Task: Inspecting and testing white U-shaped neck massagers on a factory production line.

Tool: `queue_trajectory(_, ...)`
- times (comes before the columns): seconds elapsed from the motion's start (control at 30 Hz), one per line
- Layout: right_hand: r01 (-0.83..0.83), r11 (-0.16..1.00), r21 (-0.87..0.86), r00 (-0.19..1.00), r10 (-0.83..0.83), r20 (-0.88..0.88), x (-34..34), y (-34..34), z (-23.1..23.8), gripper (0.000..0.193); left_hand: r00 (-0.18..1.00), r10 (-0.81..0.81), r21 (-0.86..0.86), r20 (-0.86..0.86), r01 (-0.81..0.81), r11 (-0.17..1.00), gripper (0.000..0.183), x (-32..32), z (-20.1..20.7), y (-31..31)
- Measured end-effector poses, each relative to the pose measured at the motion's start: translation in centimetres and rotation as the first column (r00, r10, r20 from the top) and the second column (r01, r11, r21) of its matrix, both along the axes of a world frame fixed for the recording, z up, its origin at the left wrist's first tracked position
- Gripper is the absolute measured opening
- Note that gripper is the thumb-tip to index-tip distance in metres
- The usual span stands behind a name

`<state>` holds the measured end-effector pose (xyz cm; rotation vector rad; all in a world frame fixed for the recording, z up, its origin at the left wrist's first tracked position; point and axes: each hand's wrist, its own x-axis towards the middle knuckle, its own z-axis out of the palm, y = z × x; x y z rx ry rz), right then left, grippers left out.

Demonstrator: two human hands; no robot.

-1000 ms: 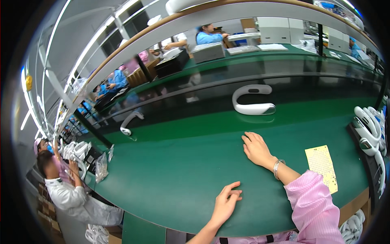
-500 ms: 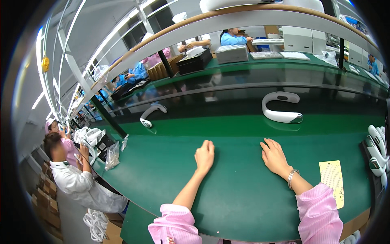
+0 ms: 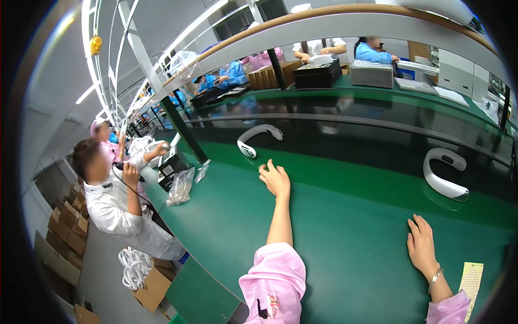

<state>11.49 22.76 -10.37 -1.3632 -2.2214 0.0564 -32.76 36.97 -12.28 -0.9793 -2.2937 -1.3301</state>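
Note:
My left hand (image 3: 276,179) is raised over the green table with its fingers loosely apart and nothing in them. It is nearest to a white U-shaped neckband device (image 3: 265,129), just beyond the fingertips and not touched. My right hand (image 3: 422,245) rests on the green tabletop (image 3: 350,254), palm down and fingers stretched out, also holding nothing. Beyond it lies a second white neckband device (image 3: 449,188), larger in view and curved open to the right. A yellow sheet with dark print (image 3: 471,285) lies beside my right wrist.
A clear plastic bag of small parts (image 3: 181,187) sits at the table's left edge, by a black box (image 3: 171,164). A green post (image 3: 185,132) rises behind them. A co-worker in white (image 3: 116,208) stands at left. White neckbands (image 3: 135,264) lie near a carton (image 3: 152,291) below.
The view has swung left, shifting the scene rightward. My left hand has reached forward toward the smaller-looking neckband, its fingers loosening from a curled pose. My right hand stays flat on the table.

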Motion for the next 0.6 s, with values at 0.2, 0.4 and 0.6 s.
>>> queue_trajectory(0.2,0.002,0.999,-0.042,1.000,-0.001,0.014,-1.0,0.6,0.8,0.037,0.968,0.158,-0.052,-0.196,-0.172,0.984,0.048,-5.8,-1.2,3.9)
queue_trajectory(0.4,0.025,0.998,-0.059,0.999,-0.022,0.039,-1.0,1.0,1.1,0.038,0.964,0.150,-0.301,-0.221,-0.214,0.929,0.055,-8.7,-1.6,7.0)
queue_trajectory(0.6,0.038,0.999,-0.034,0.998,-0.036,0.041,-1.5,1.1,1.0,0.037,0.954,0.089,-0.427,-0.285,-0.209,0.880,0.044,-10.0,-2.6,7.4)
